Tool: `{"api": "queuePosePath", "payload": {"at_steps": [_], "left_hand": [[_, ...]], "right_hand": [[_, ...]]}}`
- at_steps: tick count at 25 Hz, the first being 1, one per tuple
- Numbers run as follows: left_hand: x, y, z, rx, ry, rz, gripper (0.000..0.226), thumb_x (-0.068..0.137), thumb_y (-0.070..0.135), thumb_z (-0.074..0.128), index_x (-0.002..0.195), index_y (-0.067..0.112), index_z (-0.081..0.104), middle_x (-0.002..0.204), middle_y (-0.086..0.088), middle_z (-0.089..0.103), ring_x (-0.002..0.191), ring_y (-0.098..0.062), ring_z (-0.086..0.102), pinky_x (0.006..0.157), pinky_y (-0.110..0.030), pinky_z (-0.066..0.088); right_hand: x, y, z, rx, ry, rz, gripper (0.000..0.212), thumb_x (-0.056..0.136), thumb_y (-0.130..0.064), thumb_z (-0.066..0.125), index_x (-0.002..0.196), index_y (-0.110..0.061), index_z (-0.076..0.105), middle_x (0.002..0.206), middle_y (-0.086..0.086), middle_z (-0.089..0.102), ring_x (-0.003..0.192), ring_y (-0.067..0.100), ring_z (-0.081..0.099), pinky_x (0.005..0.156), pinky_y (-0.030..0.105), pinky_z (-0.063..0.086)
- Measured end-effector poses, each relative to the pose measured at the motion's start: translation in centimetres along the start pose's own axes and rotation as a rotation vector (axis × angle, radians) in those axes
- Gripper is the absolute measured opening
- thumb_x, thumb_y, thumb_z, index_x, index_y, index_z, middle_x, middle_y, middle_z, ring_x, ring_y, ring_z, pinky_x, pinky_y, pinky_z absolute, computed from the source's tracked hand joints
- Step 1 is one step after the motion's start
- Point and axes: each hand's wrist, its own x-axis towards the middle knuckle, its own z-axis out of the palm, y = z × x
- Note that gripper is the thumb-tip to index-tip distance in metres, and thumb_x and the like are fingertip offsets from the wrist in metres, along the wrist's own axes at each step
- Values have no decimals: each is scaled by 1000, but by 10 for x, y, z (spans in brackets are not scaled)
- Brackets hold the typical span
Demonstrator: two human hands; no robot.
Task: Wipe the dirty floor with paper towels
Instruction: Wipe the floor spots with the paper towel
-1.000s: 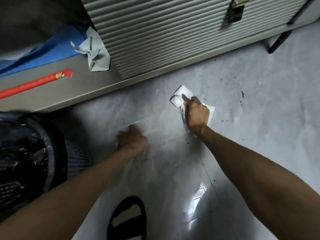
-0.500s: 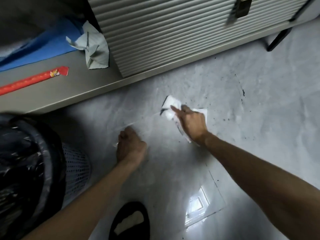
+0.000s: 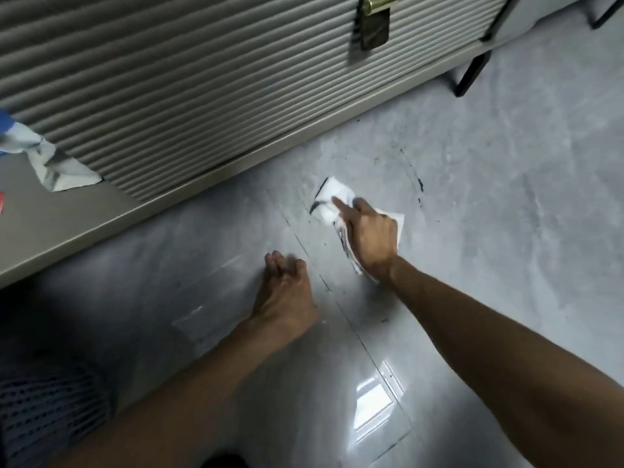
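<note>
The paper towel (image 3: pixel 332 197) is pressed to the floor (image 3: pixel 506 248) beneath the flat right hand (image 3: pixel 369 236); a black smear (image 3: pixel 420 189) is seen just beyond it, rightward; the left hand (image 3: pixel 287 292) is rested open alongside.

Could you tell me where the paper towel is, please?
In the head view the paper towel lies on the floor right of centre, under the right hand, before the ribbed cabinet.

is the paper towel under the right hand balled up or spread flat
Spread roughly flat, slightly rumpled: the paper towel lies on the floor under the right hand, its edges showing on both sides.
</note>
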Motion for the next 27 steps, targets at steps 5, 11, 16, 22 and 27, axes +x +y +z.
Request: {"api": "queuePosePath", "payload": {"at_steps": [5, 11, 16, 22, 27], "left_hand": [[3, 5, -7, -11, -20, -2, 86, 88, 18, 52, 150, 0, -4, 154, -33, -6, 145, -42, -10, 121, -43, 1], [9, 3, -4, -16, -17, -8, 84, 84, 22, 50, 150, 3, 1, 152, -37, -1, 144, -45, -10, 120, -46, 4], [10, -5, -1, -39, -36, 11, 84, 85, 21, 50, 150, 3, -1, 154, -33, -6, 145, -40, -12, 121, -42, 6], [13, 24, -1, 45, 144, 100, 70, 85, 17, 49, 145, 2, 18, 153, -28, 11, 144, -39, 7, 119, -38, 11], [50, 77, -16, 87, 78, 278, 65, 81, 11, 51, 140, 5, 24, 152, -28, 9, 144, -39, 4, 119, -41, 15]], "right_hand": [[-25, -4, 3, 78, 55, 75, 40, 93, -32, 60, 132, -27, 57, 103, 8, 64, 61, 30, 63, 47, 29, 39], [-62, 1, -2, 70, -10, -93, 50, 79, -17, 74, 127, -27, 61, 99, 7, 66, 50, 27, 62, 39, 27, 38], [45, 21, 4, 9, -27, 215, 38, 97, -25, 47, 135, -31, 53, 116, 9, 60, 71, 38, 64, 56, 34, 31], [-90, 34, -21, 104, -1, 98, 45, 94, -44, 38, 130, -28, 58, 97, 3, 63, 59, 26, 63, 43, 26, 33], [-48, 87, -27, 56, 60, 470, 31, 93, -28, 55, 121, -39, 64, 98, -1, 65, 73, 27, 65, 55, 26, 30]]}}
